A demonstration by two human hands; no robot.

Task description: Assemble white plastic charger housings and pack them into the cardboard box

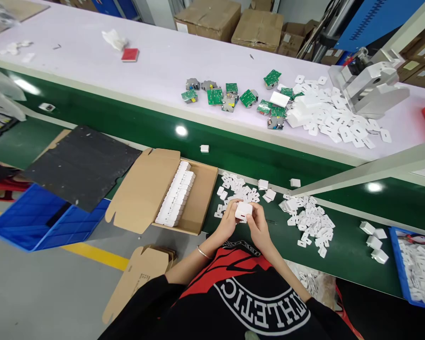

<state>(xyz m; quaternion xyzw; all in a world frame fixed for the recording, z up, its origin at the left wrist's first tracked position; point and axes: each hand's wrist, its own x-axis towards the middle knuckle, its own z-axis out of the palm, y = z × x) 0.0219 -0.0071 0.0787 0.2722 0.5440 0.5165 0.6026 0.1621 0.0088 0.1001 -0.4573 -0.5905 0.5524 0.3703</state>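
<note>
Between my two hands is a white charger housing (243, 211) with a slot in its front face, held over the green bench. Fingers of my left hand (228, 221) close on its left side. My right hand (260, 226) grips it from the right, thumb on the front. Just behind the hands lies a heap of small white plates (239, 186). A second heap of white plates (310, 222) spreads to the right. Left of my hands stands an open cardboard box (203, 198) with a row of white chargers (176, 193) in it.
On the upper shelf (156, 56) lie green circuit boards (215, 97), more white plates (343, 123) and a metal press (371, 89). Several white housings (373, 242) and a blue tray (398, 264) are at right. A blue crate (31, 222) and flat cartons (141, 274) are at left.
</note>
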